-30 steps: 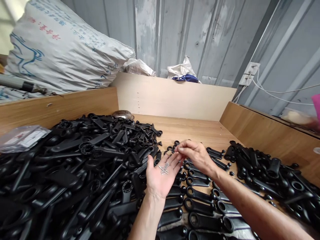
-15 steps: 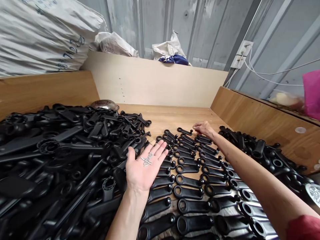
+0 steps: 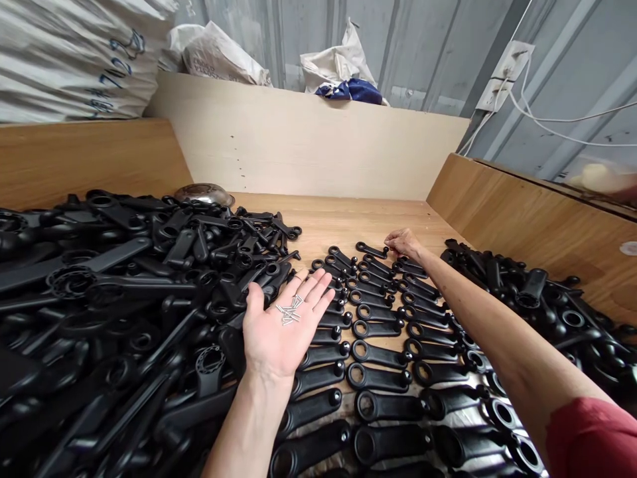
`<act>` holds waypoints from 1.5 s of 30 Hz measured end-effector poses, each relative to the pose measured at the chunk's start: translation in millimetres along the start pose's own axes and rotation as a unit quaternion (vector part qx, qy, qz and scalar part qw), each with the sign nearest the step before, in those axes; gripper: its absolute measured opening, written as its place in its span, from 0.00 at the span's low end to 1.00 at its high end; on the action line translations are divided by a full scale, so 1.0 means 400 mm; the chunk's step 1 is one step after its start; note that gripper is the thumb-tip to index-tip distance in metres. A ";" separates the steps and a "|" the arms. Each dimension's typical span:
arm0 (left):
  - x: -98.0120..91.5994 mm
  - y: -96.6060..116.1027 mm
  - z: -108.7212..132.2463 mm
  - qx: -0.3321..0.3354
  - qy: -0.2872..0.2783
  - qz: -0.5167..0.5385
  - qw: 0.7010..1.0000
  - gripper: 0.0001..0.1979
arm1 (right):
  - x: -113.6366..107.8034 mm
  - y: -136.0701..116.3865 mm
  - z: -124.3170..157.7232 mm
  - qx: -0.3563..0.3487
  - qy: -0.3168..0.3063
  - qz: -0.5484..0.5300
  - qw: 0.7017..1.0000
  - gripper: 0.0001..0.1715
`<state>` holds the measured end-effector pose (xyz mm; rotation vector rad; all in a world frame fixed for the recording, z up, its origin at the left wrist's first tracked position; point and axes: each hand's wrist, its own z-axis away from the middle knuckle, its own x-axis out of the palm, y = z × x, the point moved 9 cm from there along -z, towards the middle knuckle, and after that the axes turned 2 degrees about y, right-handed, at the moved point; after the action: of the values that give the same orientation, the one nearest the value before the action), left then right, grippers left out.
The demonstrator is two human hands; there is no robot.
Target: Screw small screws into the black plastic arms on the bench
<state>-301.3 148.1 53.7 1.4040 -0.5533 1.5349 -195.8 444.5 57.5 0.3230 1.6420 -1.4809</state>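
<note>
Hands apart: left hand flat, likely so pins lie handy; right hand at far crank, grip unclear.

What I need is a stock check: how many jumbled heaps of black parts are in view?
2: a large heap left of the left hand, and a smaller heap right of the right hand. The frame edge cuts off both.

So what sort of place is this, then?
Probably a small workshop: black ring-ended parts lie in rows on a wood-toned worktop, a heap of black parts is piled at left, and small metal pins rest on the left palm.
</note>
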 end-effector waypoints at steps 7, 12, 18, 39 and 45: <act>-0.001 0.000 0.000 -0.001 0.005 0.001 1.000 0.40 | 0.000 -0.010 -0.004 -0.026 0.010 0.047 0.999 0.11; -0.003 -0.001 -0.001 0.000 0.009 -0.002 1.000 0.40 | 0.003 -0.009 -0.013 -0.042 0.020 0.083 0.995 0.12; -0.008 -0.014 0.000 -0.013 0.019 0.019 1.000 0.41 | -0.015 -0.061 0.017 -0.103 0.044 0.071 0.991 0.14; 0.031 -0.046 0.009 -0.068 -0.062 0.102 0.991 0.33 | 0.211 -0.408 0.541 -0.622 -0.093 0.133 0.766 0.09; 0.030 -0.052 0.006 -0.077 -0.051 0.099 0.991 0.36 | 0.204 -0.414 0.529 -0.588 -0.131 0.045 0.797 0.09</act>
<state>-280.9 159.3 60.0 1.3456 -0.8783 1.5449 -268.3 182.8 128.9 -0.4821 1.9343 -0.1999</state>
